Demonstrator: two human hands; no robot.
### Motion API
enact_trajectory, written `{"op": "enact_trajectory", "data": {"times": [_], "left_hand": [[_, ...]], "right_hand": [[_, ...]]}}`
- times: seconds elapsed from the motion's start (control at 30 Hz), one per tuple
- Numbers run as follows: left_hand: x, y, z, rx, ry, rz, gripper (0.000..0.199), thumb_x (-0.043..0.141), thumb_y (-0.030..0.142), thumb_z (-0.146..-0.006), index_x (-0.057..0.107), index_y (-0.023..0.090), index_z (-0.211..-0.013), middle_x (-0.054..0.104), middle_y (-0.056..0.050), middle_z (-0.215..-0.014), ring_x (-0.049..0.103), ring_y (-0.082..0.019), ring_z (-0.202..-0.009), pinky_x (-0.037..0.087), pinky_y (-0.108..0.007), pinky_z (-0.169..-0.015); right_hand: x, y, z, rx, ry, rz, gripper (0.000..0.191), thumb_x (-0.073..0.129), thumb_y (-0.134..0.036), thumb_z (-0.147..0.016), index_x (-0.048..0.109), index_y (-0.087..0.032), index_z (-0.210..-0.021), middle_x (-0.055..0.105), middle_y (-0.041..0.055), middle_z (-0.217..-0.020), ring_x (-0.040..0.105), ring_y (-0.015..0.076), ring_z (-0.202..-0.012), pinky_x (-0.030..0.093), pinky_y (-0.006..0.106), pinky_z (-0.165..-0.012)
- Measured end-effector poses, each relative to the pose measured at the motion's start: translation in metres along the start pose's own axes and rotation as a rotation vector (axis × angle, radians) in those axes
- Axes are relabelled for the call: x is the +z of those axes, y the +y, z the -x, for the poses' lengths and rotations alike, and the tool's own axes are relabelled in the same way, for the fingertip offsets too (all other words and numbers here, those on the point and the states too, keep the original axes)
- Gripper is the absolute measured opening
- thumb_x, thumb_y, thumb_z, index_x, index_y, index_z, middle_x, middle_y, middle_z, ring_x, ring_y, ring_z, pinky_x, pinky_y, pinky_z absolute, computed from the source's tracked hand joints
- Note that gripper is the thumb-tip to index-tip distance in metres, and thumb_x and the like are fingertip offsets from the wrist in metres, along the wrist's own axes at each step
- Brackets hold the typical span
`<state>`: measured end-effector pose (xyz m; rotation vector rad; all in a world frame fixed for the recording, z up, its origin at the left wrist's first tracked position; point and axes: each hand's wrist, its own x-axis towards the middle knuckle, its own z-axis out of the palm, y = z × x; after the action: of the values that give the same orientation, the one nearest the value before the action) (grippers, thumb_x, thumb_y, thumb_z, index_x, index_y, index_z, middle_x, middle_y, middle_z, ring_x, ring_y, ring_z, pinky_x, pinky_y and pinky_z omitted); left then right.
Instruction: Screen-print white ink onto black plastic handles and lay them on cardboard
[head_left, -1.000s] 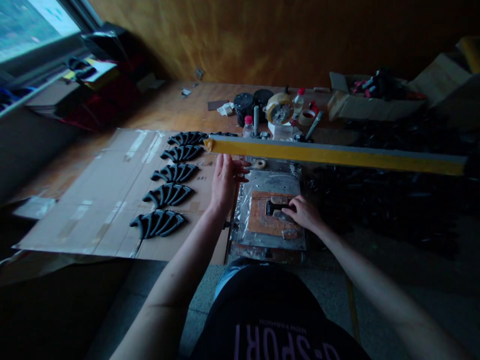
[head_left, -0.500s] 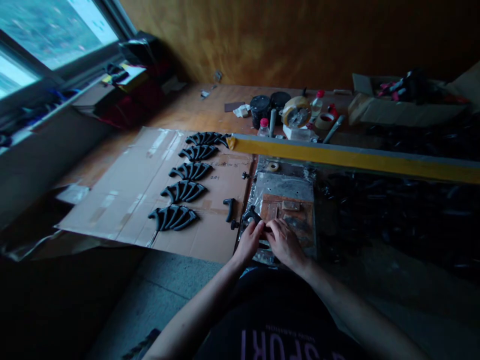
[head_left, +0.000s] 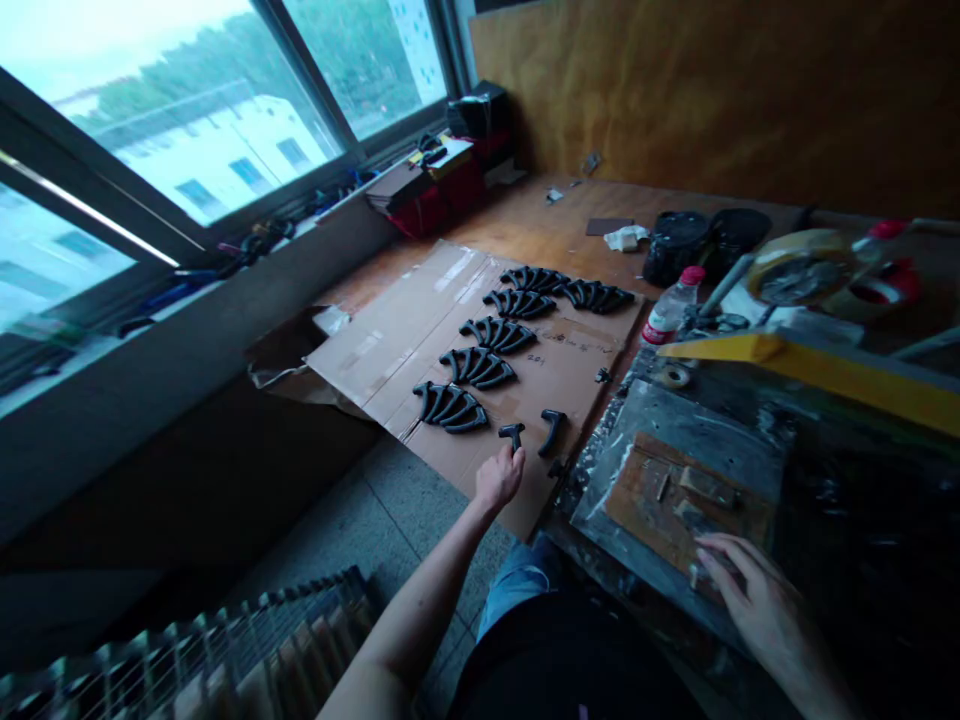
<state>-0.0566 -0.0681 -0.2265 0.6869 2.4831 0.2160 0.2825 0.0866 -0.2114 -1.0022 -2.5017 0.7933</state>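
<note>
My left hand (head_left: 500, 479) is closed around the lower end of a black curved handle-like piece (head_left: 512, 433), its wider head pointing away from me, over the near part of the cardboard sheet (head_left: 397, 330). Just right of it lies a similar black piece (head_left: 553, 432). Several rows of such pieces (head_left: 451, 407) fan out across the cardboard. Over the rusty brown plate (head_left: 637, 500), my right hand (head_left: 757, 590) has its fingers stretched out, near small blocks (head_left: 707, 487); nothing shows in its grasp.
A yellow-edged bar (head_left: 840, 375) crosses above the metal bench on the right. Behind it stand a red-capped bottle (head_left: 670, 308), black tubs (head_left: 675, 247) and a tape roll (head_left: 801, 268). A wire rack (head_left: 225, 650) is at lower left, below the windows.
My hands have parted: the left has carried a black piece left onto the cardboard, while the right stays over the plate. The view has turned left, showing more window.
</note>
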Motion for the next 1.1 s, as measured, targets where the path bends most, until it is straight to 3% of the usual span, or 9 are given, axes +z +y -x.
{"op": "enact_trajectory", "data": {"times": [0.13, 0.33, 0.5, 0.83, 1.1], "left_hand": [[0.006, -0.023, -0.028, 0.052, 0.000, -0.097, 0.046, 0.031, 0.050, -0.095, 0.062, 0.019, -0.107, 0.071, -0.016, -0.098, 0.067, -0.028, -0.096, 0.048, -0.038, -0.083], [0.002, -0.043, -0.052, 0.296, -0.027, -0.212, 0.050, 0.030, 0.052, -0.095, 0.061, 0.015, -0.106, 0.071, -0.016, -0.089, 0.068, -0.029, -0.087, 0.050, -0.038, -0.076], [-0.004, -0.050, -0.062, 0.341, -0.103, -0.150, 0.047, 0.031, 0.052, -0.095, 0.060, 0.016, -0.103, 0.071, -0.014, -0.083, 0.069, -0.028, -0.081, 0.051, -0.038, -0.071], [-0.005, -0.057, -0.073, 0.387, -0.201, -0.120, 0.047, 0.037, 0.053, -0.093, 0.059, 0.013, -0.105, 0.071, -0.015, -0.086, 0.069, -0.030, -0.086, 0.051, -0.040, -0.076], [-0.008, -0.059, -0.076, 0.401, -0.218, -0.104, 0.044, 0.038, 0.051, -0.092, 0.058, 0.015, -0.108, 0.071, -0.014, -0.082, 0.069, -0.029, -0.080, 0.051, -0.036, -0.070]], "right_hand": [[0.019, -0.021, -0.015, 0.023, -0.019, 0.032, 0.046, 0.043, -0.061, -0.089, 0.067, -0.022, -0.092, 0.070, 0.0080, -0.098, 0.068, 0.0221, -0.088, 0.056, 0.033, -0.075], [0.076, -0.102, -0.066, -0.004, -0.115, 0.016, 0.038, 0.044, -0.054, -0.093, 0.066, -0.023, -0.094, 0.070, 0.0063, -0.101, 0.067, 0.0204, -0.093, 0.054, 0.032, -0.082], [0.109, -0.149, -0.093, -0.026, -0.184, 0.000, 0.037, 0.043, -0.052, -0.093, 0.067, -0.024, -0.094, 0.070, 0.0055, -0.102, 0.067, 0.0200, -0.095, 0.054, 0.032, -0.084], [0.128, -0.183, -0.111, 0.018, -0.249, 0.009, 0.037, 0.043, -0.050, -0.094, 0.069, -0.024, -0.090, 0.070, 0.0065, -0.098, 0.067, 0.0200, -0.093, 0.055, 0.034, -0.085], [0.137, -0.179, -0.110, 0.045, -0.258, 0.011, 0.035, 0.043, -0.047, -0.095, 0.069, -0.024, -0.092, 0.069, 0.0072, -0.099, 0.066, 0.0211, -0.095, 0.055, 0.036, -0.088]]}}
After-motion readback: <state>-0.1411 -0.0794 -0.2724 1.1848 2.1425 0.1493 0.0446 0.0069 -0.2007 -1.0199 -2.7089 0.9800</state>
